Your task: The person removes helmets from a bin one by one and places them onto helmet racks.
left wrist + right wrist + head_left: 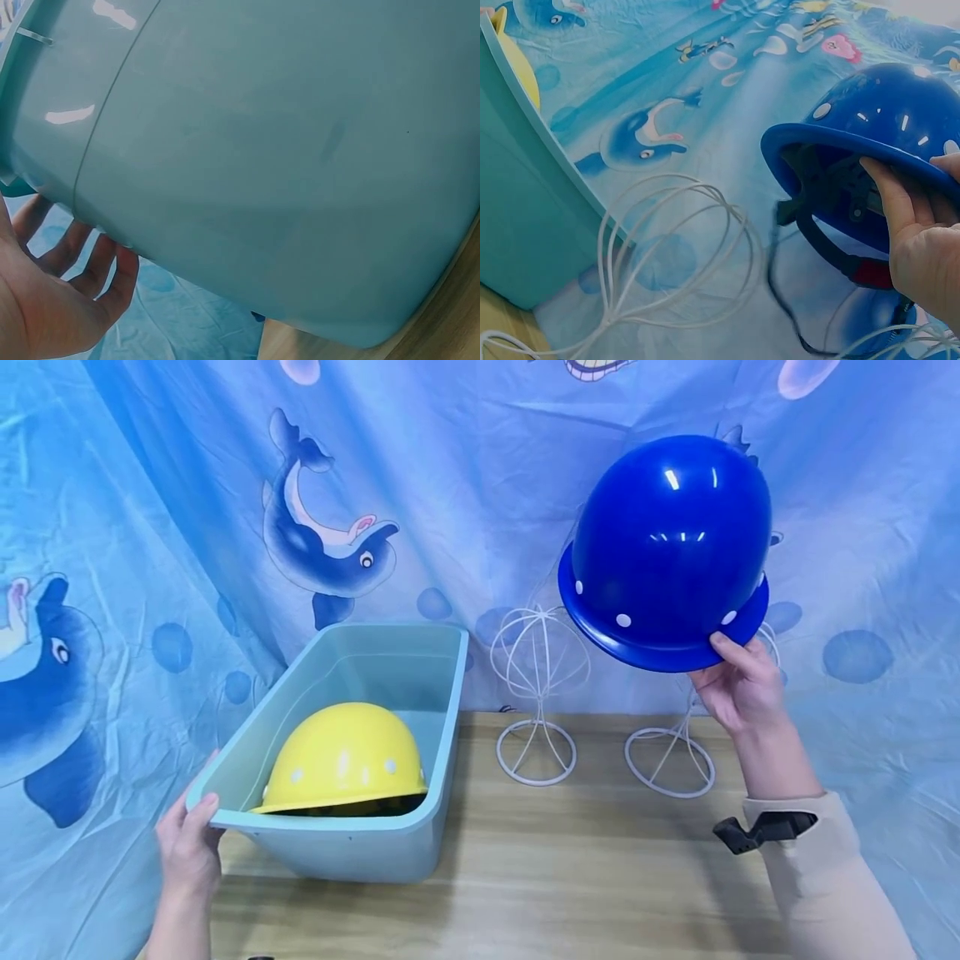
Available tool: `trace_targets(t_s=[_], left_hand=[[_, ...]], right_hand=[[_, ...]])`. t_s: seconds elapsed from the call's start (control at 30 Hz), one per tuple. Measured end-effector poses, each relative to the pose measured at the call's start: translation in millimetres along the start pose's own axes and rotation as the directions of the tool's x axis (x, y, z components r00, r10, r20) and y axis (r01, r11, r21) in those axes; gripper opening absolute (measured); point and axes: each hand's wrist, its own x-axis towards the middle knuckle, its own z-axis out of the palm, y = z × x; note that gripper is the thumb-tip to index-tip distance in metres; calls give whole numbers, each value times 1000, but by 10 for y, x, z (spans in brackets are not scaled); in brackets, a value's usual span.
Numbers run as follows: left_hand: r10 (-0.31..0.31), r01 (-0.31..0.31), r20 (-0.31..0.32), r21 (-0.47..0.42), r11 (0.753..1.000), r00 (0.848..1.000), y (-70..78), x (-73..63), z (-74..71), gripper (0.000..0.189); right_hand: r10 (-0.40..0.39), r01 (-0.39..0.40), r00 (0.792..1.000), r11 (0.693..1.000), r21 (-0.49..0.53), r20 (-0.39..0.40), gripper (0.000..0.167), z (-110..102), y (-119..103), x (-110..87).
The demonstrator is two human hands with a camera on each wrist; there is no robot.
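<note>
My right hand [738, 685] pinches the brim of a blue hard hat [671, 543], thumb on top and fingers inside underneath. The hat is held up in front of the curtain, above the right-hand white wire stand [671, 760]. Its dark chin strap [776, 277] dangles below it in the right wrist view. On the left, my left hand [187, 843] grips the near left corner of a teal plastic tub [352, 843], with the thumb over the rim and the fingers against the outer wall. A yellow hard hat [345, 760] lies inside the tub, brim toward me.
Another white wire stand [538, 693], with a round cage top and ring base, stands between the tub and the right-hand stand. Behind everything hangs a blue curtain [480, 510] printed with dolphins. A wood-grain tabletop [540, 868] lies beneath.
</note>
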Motion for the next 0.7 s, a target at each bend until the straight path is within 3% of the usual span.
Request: trace_targets(t_s=[0.17,0.4,0.57,0.7], left_hand=[[18,-18,-9,13,1000,1000,-3,-13,2,45],[46,-46,-18,-2,999,999,-29,-47,45,45],[72,-72,-58,1,997,996,-31,-89,67,44],[98,-99,-62,-2,995,993,-23,-96,89,43]], right_hand=[[14,-17,999,997,72,36,48,15,-132,19],[26,-29,999,994,102,22,53,36,-301,-30],[31,-31,1000,997,66,0,56,45,-308,-61],[27,-27,1000,999,45,3,59,88,-327,29]])
